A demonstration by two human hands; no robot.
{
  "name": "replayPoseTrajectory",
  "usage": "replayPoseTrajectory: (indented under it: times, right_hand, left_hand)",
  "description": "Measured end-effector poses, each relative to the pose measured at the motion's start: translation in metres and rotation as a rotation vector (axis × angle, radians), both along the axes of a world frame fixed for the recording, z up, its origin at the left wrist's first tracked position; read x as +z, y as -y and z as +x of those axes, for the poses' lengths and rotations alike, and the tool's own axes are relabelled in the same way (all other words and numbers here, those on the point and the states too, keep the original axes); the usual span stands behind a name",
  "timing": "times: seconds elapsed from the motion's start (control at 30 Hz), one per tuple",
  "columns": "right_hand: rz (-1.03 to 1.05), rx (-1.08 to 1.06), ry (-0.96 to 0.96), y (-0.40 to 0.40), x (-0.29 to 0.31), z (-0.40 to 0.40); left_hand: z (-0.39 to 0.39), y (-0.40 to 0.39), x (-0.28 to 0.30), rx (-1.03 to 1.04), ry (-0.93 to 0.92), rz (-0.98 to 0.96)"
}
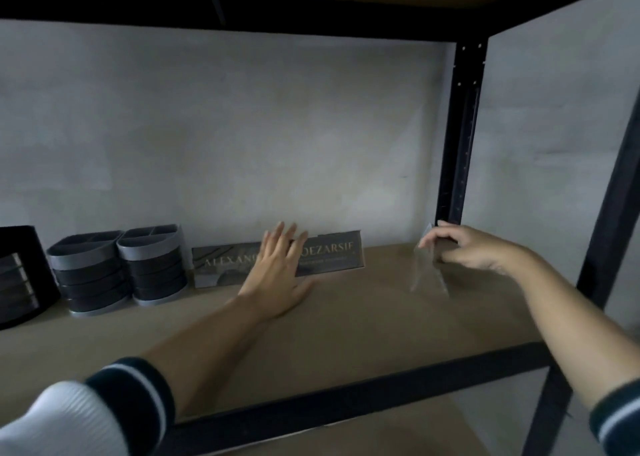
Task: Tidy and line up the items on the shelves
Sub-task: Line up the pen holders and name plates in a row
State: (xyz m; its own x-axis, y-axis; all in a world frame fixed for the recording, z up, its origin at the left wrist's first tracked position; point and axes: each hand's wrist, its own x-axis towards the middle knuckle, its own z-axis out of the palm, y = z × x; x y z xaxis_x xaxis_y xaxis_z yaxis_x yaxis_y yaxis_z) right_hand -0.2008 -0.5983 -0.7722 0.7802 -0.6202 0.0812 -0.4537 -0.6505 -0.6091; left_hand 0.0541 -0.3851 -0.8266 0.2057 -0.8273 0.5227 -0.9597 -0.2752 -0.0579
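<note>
At the middle of the frame the left hand [277, 272] lies with straight, spread fingers against the front of a long dark nameplate [329, 256], which stands along the back of the brown shelf board [346, 331] near the grey wall [221, 126]; the hand grips nothing, it only presses flat. Toward the right of the frame the right hand [464, 247] pinches the top of a clear plastic stand [427, 272], blurred, its lower edge close to the board, well apart from the nameplate. At the lower left of the frame two stacks of grey-and-black organisers [117, 272] sit side by side just beside the nameplate's left end, and a black framed box [20, 275] stands at the frame's left edge. A black upright post [460, 126] rises behind the right hand.
</note>
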Motion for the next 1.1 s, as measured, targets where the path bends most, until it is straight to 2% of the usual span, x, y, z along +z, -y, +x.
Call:
replayPoseTrajectory:
  times: [0.17,0.37,0.53,0.73,1.1]
  right_hand:
    - [-0.003,-0.058,0.061,0.004,-0.013,0.039]
    - [-0.062,-0.284,0.379,0.016,-0.045,0.076]
    - [-0.242,-0.385,0.369,0.032,-0.050,0.089]
    - [-0.447,-0.461,0.445,0.032,-0.061,0.094]
    - [-0.409,-0.439,0.403,0.034,-0.064,0.090]
  left_hand:
    - [-0.027,0.046,-0.003,-0.002,0.008,0.029]
    - [-0.026,0.059,-0.007,0.077,0.029,-0.053]
    - [-0.022,0.061,-0.009,0.065,-0.002,-0.073]
    - [-0.020,0.060,-0.011,0.029,-0.016,-0.098]
    - [-0.019,0.060,-0.012,0.029,-0.015,-0.087]
